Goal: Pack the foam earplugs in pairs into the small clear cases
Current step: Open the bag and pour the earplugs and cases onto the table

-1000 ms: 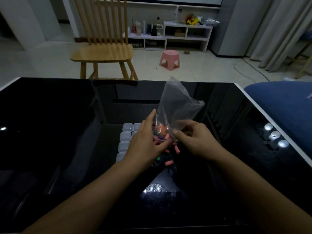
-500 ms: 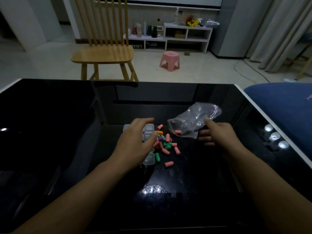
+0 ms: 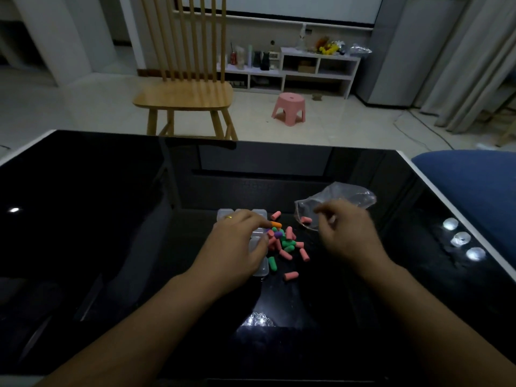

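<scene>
A heap of foam earplugs (image 3: 286, 244), mostly pink with some green, one orange and one purple, lies on the black glass table (image 3: 111, 219). One stray pink earplug (image 3: 291, 275) lies nearer to me. Several small clear cases (image 3: 261, 212) sit just left of the heap, partly hidden under my left hand (image 3: 237, 247). That hand lies over the cases with its fingertips at the heap's left edge, beside the orange earplug (image 3: 276, 224). My right hand (image 3: 346, 233) hovers right of the heap, blurred, its fingers loosely curled and holding nothing. Behind it lies a clear plastic bag (image 3: 351, 195) with one pink earplug (image 3: 306, 219) inside.
The table's white right edge (image 3: 446, 205) borders a blue cushion (image 3: 474, 177). Beyond the far edge stand a wooden chair (image 3: 184, 99) and a pink stool (image 3: 290, 104). Bright lamp reflections (image 3: 460, 238) dot the glass at right.
One second ago both hands held the bag up over the cases. The bag now lies on the table at right, and my right hand has let go of it. My left hand reached to the heap.
</scene>
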